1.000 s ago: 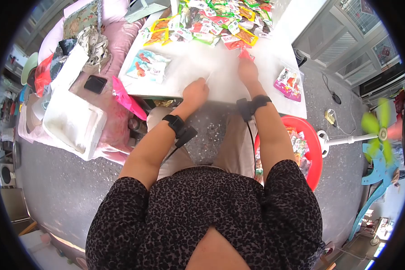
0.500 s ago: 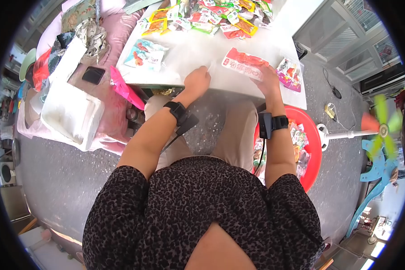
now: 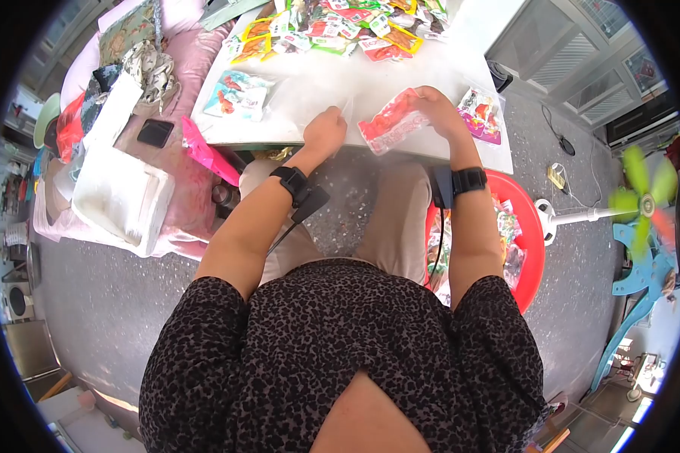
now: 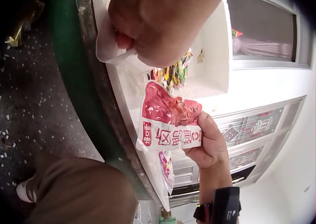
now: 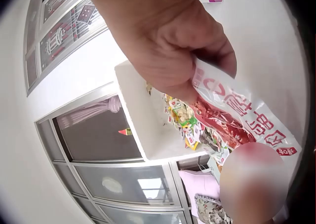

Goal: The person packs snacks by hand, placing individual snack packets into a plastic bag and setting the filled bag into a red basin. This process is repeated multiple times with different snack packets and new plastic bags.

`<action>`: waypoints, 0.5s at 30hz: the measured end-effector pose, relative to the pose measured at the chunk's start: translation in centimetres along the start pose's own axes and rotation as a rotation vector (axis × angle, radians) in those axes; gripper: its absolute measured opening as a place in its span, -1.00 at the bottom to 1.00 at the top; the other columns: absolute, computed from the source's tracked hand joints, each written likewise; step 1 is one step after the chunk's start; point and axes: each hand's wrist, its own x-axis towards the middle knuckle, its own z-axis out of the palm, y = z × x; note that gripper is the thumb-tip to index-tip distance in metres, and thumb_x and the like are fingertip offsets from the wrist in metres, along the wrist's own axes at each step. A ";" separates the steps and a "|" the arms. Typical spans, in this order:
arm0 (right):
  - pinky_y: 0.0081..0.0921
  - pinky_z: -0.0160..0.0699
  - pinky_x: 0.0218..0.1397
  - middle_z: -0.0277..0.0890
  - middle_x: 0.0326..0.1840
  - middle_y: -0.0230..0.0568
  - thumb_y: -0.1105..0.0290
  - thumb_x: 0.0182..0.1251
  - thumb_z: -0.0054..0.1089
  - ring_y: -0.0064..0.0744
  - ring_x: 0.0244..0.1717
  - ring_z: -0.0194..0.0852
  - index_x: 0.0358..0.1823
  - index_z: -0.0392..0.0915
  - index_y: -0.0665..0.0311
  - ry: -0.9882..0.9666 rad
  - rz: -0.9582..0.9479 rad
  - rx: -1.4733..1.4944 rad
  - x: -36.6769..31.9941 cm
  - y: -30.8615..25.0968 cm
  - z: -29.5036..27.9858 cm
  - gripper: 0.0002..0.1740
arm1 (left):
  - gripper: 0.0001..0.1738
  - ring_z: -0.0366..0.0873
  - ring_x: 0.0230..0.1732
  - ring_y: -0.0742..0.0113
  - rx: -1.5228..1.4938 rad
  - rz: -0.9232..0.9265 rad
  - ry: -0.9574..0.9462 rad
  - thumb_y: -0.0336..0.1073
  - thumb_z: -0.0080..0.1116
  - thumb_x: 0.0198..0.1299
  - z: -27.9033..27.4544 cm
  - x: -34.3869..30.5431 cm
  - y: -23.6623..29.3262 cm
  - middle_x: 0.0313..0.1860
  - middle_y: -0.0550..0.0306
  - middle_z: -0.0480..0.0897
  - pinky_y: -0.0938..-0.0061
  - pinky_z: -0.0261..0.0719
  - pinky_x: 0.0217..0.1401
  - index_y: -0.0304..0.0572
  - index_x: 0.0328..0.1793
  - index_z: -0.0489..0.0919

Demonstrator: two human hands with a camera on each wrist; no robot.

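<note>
The right hand (image 3: 440,113) pinches one end of a red-and-white snack packet (image 3: 392,124) above the table's near edge; the right wrist view shows thumb and fingers on the packet (image 5: 237,110). Curled fingers of the left hand (image 3: 326,131) grip a clear plastic bag (image 3: 298,94), whose translucent edge (image 4: 106,48) shows under that hand (image 4: 153,23) in the left wrist view. A blue-and-white packet (image 3: 236,96) lies to the left on the table, and a purple-and-white packet (image 3: 482,115) to the right.
Many colourful packets (image 3: 340,30) are heaped at the back of the white table (image 3: 317,75). A red tub (image 3: 533,253) of packets stands on the floor at the right, beside a fan (image 3: 646,204). At the left, a white foam box (image 3: 121,198) rests on pink cloth.
The right hand has picked up the red-and-white packet from near the heap and brought it closer, turning it toward the left hand. The left hand has stayed nearly in place.
</note>
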 end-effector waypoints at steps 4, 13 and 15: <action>-0.54 0.33 -0.26 0.44 -0.36 -0.22 0.25 0.00 0.09 -0.45 -0.33 0.37 -0.28 0.41 0.28 -0.031 -0.134 -0.479 5.4 0.4 0.3 -0.70 | -0.78 0.44 -0.31 -0.04 0.054 0.038 -0.009 -0.26 -0.21 0.00 0.5 0.1 0.3 -0.41 -0.12 0.51 0.18 0.35 -0.27 -0.24 -0.35 0.39; -0.26 0.30 -0.16 0.41 -0.24 -0.06 0.08 -0.05 0.04 -0.15 -0.16 0.35 -0.27 0.40 0.28 0.480 -0.396 -0.847 8.2 1.2 3.2 -0.57 | -0.79 0.47 -0.35 0.00 0.218 0.142 -0.056 -0.31 -0.17 -0.03 0.7 0.1 0.5 -0.40 -0.10 0.51 0.21 0.40 -0.28 -0.19 -0.26 0.40; -0.20 0.27 -0.14 0.40 -0.22 -0.04 0.05 -0.05 0.02 -0.15 -0.13 0.34 -0.28 0.42 0.31 0.520 -0.266 -0.851 6.0 1.2 3.3 -0.55 | -0.80 0.47 -0.34 0.00 0.252 0.174 -0.071 -0.32 -0.18 -0.03 1.2 0.2 0.0 -0.39 -0.09 0.51 0.20 0.40 -0.27 -0.19 -0.28 0.40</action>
